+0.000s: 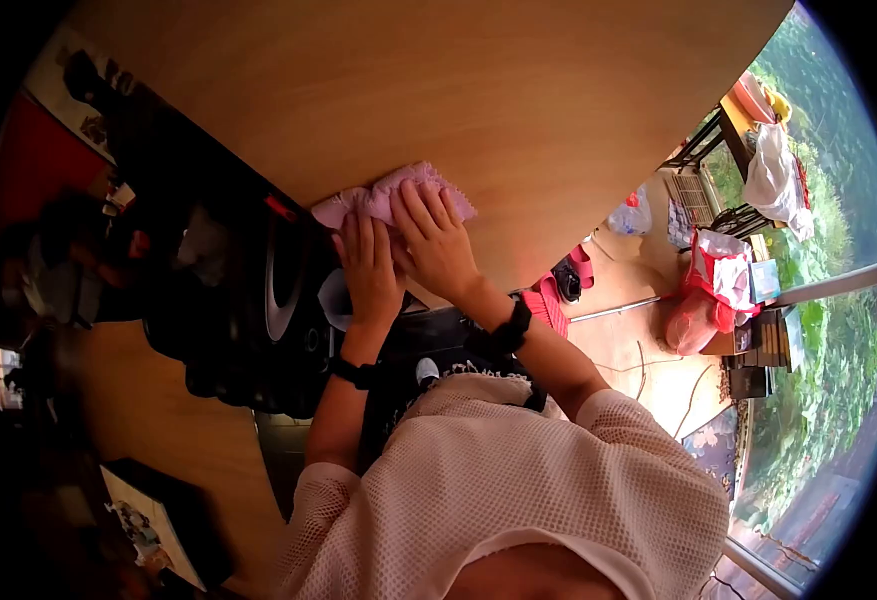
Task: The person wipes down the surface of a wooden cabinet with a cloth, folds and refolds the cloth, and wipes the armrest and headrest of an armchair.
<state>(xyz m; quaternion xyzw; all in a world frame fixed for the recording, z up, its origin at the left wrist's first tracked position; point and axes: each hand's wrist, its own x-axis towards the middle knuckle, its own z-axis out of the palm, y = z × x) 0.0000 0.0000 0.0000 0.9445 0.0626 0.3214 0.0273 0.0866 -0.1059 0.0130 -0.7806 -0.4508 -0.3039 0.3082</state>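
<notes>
A pink cloth (388, 196) with a scalloped edge lies folded and bunched at the near edge of a wooden tabletop (478, 90). The stretched fingers of my right hand (436, 243) rest flat across its right part. Beside it, my left hand (369, 268) touches the cloth's lower left part with straight fingers, its palm hanging at the table edge. Both hands are open, side by side and almost touching. The cloth under my fingers is hidden. A dark band circles each wrist.
Dark equipment with a grey ring (280, 290) stands left of my hands. On the right, shoes (568, 278), a thin metal rod (615, 309) and a red-and-white bag (723, 270) are on the floor. A loaded side table (733, 130) stands by the window.
</notes>
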